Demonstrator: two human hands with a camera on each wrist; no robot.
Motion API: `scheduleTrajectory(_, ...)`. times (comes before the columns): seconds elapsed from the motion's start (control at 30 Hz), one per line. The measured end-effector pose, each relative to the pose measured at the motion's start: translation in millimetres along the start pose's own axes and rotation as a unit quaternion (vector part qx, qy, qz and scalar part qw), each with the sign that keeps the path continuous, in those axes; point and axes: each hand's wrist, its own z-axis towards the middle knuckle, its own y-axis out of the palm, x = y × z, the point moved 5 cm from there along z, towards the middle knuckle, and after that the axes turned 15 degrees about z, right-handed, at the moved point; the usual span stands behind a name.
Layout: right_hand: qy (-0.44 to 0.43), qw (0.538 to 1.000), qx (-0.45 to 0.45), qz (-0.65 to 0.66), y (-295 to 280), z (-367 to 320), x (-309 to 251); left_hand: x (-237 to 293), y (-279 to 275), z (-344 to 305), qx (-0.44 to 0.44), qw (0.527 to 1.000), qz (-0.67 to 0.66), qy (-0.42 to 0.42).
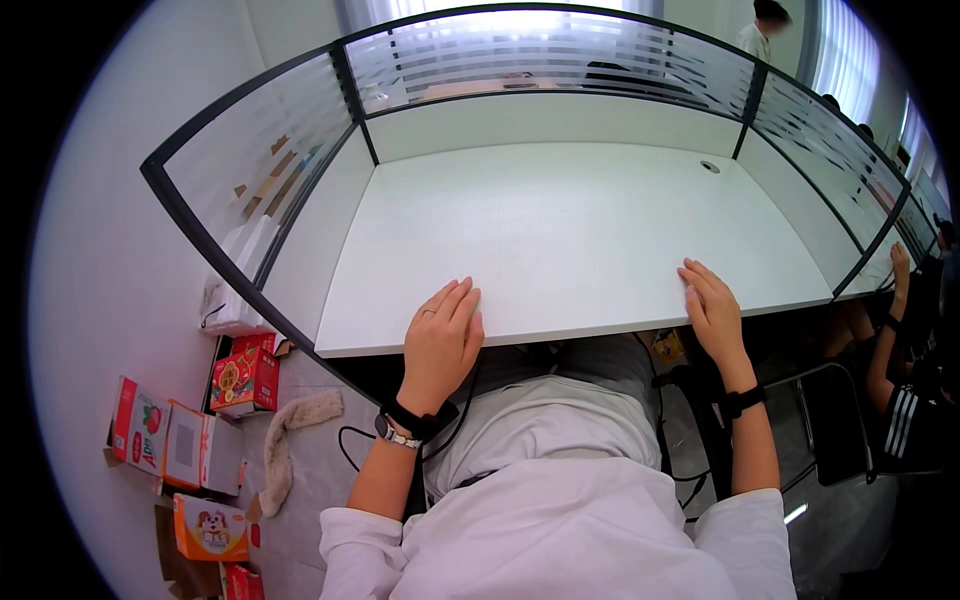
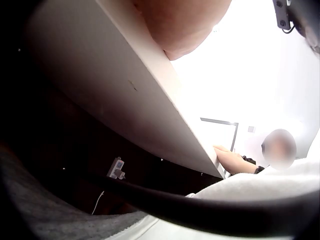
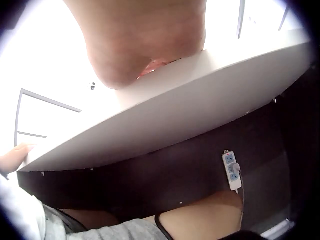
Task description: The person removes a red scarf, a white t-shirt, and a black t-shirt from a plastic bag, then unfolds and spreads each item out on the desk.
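Observation:
Both hands lie at the front edge of a white desk [image 1: 570, 225], palms down, holding nothing. My left hand [image 1: 443, 330] is on the left part of the edge, its fingers fairly straight and close together, with a ring on one. Further right, my right hand [image 1: 712, 310] rests the same way, fingers extended over the desktop. From the left wrist view, the heel of the left hand [image 2: 185, 25] shows at the desk's rim, its fingers hidden. The right wrist view likewise has the heel of the right hand [image 3: 145, 45] over the edge.
A low partition with dark-framed glass panels [image 1: 540, 58] encloses the desk. Cartons [image 1: 245, 380] and a fluffy strip of cloth [image 1: 288, 440] lie on the floor at left. Another person [image 1: 915, 390] sits at right near a chair [image 1: 835, 420]. Under the desk is a power strip [image 3: 231, 171].

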Motion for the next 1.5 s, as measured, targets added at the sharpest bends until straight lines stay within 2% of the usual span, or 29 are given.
scheduleTrajectory(1.5,-0.003,1.0,0.006,0.009,-1.4,0.8,-3.7,0.6,-6.2,1.5,-0.006,1.0,-0.014,-0.007)
